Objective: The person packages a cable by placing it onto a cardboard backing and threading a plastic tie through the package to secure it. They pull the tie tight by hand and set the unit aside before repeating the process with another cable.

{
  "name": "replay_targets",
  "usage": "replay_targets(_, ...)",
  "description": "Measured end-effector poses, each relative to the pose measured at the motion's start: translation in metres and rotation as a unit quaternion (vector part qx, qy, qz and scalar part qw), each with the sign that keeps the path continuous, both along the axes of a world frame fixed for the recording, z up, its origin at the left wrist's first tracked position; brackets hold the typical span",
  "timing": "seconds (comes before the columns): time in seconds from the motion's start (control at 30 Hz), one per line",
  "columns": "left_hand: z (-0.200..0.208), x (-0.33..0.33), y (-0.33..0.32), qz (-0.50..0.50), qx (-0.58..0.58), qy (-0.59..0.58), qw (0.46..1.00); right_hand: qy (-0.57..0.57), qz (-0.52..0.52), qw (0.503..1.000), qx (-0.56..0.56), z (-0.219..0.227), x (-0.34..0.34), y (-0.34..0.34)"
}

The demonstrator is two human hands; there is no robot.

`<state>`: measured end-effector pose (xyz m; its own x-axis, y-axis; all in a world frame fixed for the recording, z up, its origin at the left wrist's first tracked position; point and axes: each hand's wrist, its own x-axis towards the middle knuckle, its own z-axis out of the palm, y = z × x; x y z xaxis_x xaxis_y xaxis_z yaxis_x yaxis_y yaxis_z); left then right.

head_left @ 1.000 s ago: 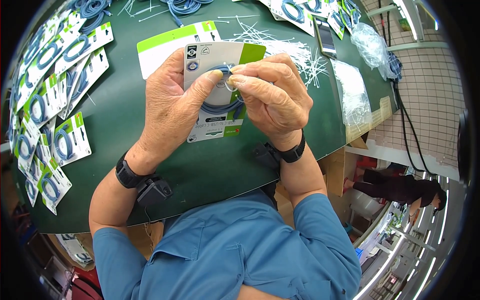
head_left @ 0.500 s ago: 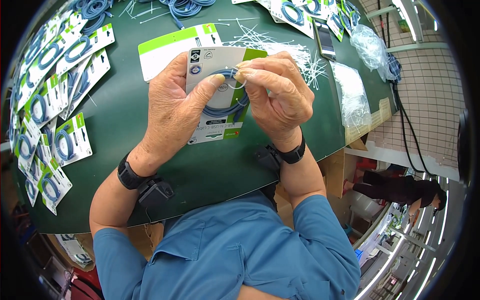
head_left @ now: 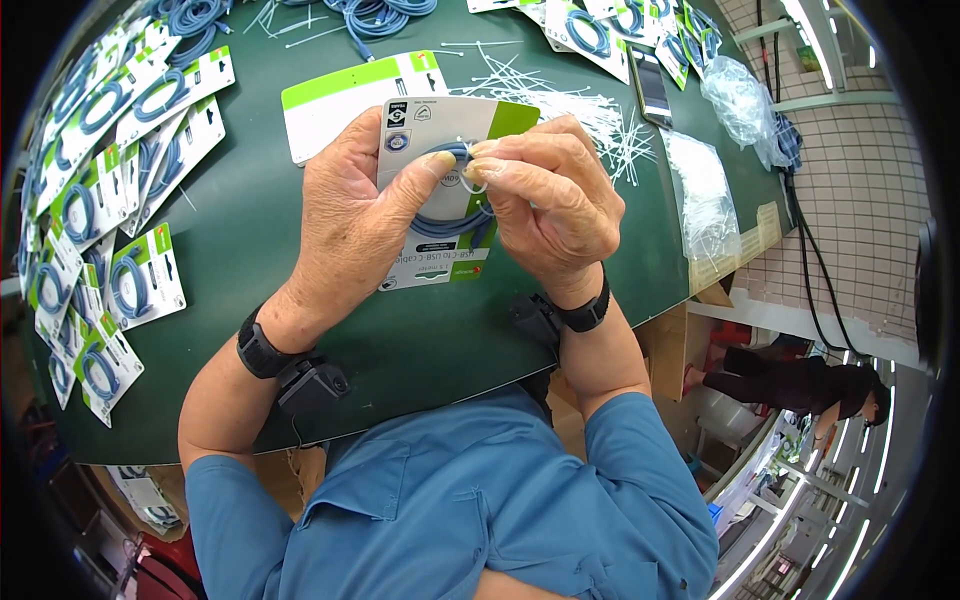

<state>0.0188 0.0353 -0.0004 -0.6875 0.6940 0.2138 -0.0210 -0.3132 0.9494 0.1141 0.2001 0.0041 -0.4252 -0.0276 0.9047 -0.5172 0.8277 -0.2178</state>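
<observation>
My left hand [head_left: 350, 215] grips a white and green cardboard card [head_left: 410, 165] by its left side, its thumb pressing on a coiled blue cable [head_left: 448, 228] that lies against the card's front. My right hand [head_left: 560, 195] pinches a thin white cable tie [head_left: 474, 183] at the top of the coil, thumb against fingertips. The tie forms a small loop there; its tip between the fingers is hidden. Behind the held card, a white and green blank card [head_left: 340, 105] lies flat on the green table [head_left: 240, 330].
Loose white cable ties [head_left: 575, 110] are heaped beyond my right hand, near a phone [head_left: 650, 85] and a clear plastic bag of ties [head_left: 705, 195]. Carded cables [head_left: 130, 285] pile up at the left. Loose cable coils [head_left: 385, 15] sit at the far edge. Another person [head_left: 800, 385] is at far right.
The white tie's loop at the coil looks smaller than before. Both hands stay at the card with almost the same grip, and the view has shifted slightly.
</observation>
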Motion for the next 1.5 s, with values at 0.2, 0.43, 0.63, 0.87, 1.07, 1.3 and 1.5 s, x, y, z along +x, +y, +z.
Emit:
replay_targets(0.2,0.0,0.0,0.0,-0.002,-0.001,0.002,1.0,0.01,-0.006,1.0,0.0,0.001,0.001,-0.001)
replay_targets(0.43,0.0,0.0,0.0,0.0,-0.01,0.0,1.0,0.002,-0.01,1.0,0.008,0.002,0.002,-0.002)
replay_targets(0.63,-0.002,-0.001,0.001,0.001,-0.004,-0.002,1.0,-0.002,-0.013,1.0,0.003,0.0,-0.001,-0.001)
replay_targets(0.87,-0.005,0.0,0.002,0.004,-0.019,0.042,0.999,-0.051,-0.033,0.998,-0.013,0.003,-0.002,0.0)
replay_targets(1.07,-0.009,0.001,-0.002,0.005,-0.033,0.057,0.998,-0.074,-0.048,0.996,0.002,0.007,0.001,-0.003)
replay_targets(1.3,-0.01,-0.002,0.001,-0.007,-0.018,0.024,1.0,-0.065,-0.055,0.995,0.052,0.007,0.002,-0.001)
replay_targets(1.5,-0.011,-0.005,0.001,-0.007,-0.021,0.038,0.999,-0.069,-0.059,0.994,0.064,0.007,0.002,-0.001)
